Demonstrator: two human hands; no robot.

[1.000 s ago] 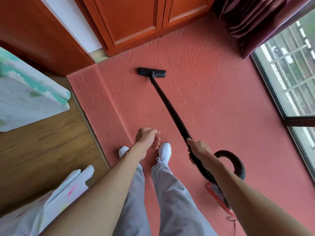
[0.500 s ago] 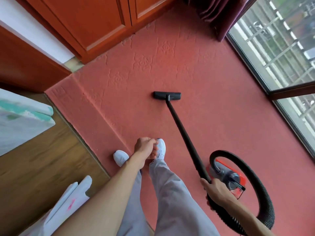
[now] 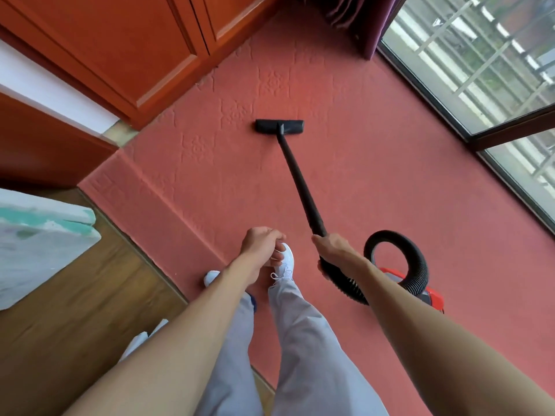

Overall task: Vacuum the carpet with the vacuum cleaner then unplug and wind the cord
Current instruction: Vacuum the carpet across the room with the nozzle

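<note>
One hand does the work: the right hand [image 3: 335, 250] is wrapped around the black wand [image 3: 300, 181] where it meets the ribbed hose [image 3: 416, 262], while the left hand [image 3: 261, 243] hangs loosely curled, holding nothing. Best to keep the floor head [image 3: 279, 127] flat and make slow, overlapping passes – mid-carpet now, near the cabinets. The red carpet [image 3: 375, 181] is embossed with faint floral motifs; the red canister [image 3: 431, 298] sits just behind – its cord isn't visible
</note>
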